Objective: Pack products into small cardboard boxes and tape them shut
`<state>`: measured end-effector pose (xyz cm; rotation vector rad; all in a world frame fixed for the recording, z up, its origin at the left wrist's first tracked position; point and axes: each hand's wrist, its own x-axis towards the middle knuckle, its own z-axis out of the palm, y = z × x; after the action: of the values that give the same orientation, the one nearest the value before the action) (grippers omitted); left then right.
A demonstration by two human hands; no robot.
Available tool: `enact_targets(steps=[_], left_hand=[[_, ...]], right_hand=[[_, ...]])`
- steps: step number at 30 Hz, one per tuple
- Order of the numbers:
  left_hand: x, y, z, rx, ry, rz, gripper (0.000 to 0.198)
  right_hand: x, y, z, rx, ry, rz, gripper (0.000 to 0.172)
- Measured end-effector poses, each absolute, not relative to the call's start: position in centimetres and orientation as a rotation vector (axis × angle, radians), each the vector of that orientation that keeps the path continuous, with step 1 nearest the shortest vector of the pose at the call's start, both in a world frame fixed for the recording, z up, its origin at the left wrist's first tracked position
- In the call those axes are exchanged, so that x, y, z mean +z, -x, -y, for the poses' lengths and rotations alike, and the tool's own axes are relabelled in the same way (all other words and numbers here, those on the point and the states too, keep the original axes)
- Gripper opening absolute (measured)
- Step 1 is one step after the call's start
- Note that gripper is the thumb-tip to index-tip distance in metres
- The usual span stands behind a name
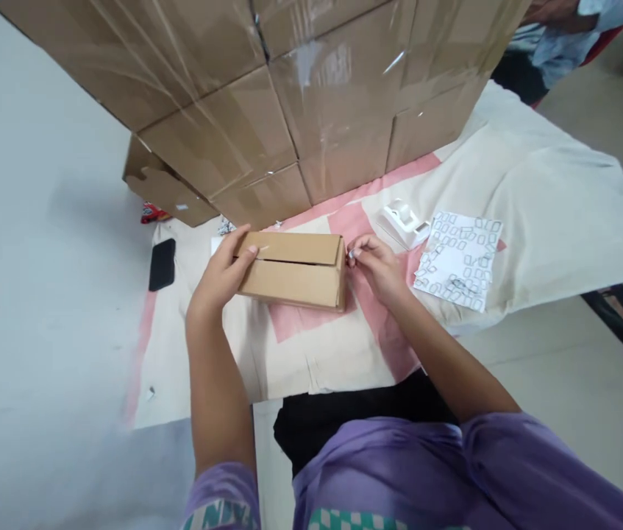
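Observation:
A small brown cardboard box [294,283] lies on the cloth in front of me, its top flaps folded in with a dark slit between them. My left hand [221,274] grips its left end, thumb on the top face. At the right end, my right hand [376,266] is closed in a pinch on a tiny pale bit, too small to name, close beside the box edge. To the right of that hand stands a white tape dispenser [404,223]. Beyond it lies a white sheet [460,258] covered in small drawn outlines.
Large taped cartons [338,110] form a wall behind the box. An open carton [171,191] and a black phone [162,265] are at the left. The cloth-covered table [543,206] extends right, towards a seated person [559,37] at the upper right.

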<state>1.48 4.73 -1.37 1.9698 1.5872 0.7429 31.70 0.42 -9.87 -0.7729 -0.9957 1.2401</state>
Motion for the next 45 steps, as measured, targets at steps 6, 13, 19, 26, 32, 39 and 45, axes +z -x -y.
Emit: enact_targets(steps=[6, 13, 19, 26, 32, 39, 45], left_hand=[[-1.6, -1.3, -4.0, 0.785, -1.943, -1.634, 0.053], [-1.5, -0.9, -4.3, 0.736, -1.986, -1.618, 0.054], [-1.4, -0.9, -4.2, 0.733, -1.98, -1.605, 0.055], [-1.3, -1.1, -4.2, 0.718, -1.999, -1.585, 0.058], [-1.3, -1.1, -3.9, 0.745, -1.99, -1.6, 0.055], [-1.5, -1.1, -3.9, 0.759, -1.984, -1.579, 0.054], [-1.4, -1.2, -4.0, 0.757, -1.992, -1.573, 0.054]], right_hand=[[-10.8, -32.1, 1.4, 1.233, 0.808, 1.233, 0.018], [-10.8, -32.0, 1.2, 1.338, 0.779, 1.297, 0.017], [-11.1, -31.8, 0.9, 1.377, 0.718, 1.21, 0.02], [-11.6, -31.5, 0.9, 1.429, 0.774, 1.232, 0.024], [-11.7, -31.5, 1.0, 1.42, 0.757, 1.206, 0.036], [-11.6, -31.7, 1.0, 1.455, 0.695, 1.256, 0.039], [-11.9, -31.8, 0.5, 1.484, 0.65, 1.2, 0.039]])
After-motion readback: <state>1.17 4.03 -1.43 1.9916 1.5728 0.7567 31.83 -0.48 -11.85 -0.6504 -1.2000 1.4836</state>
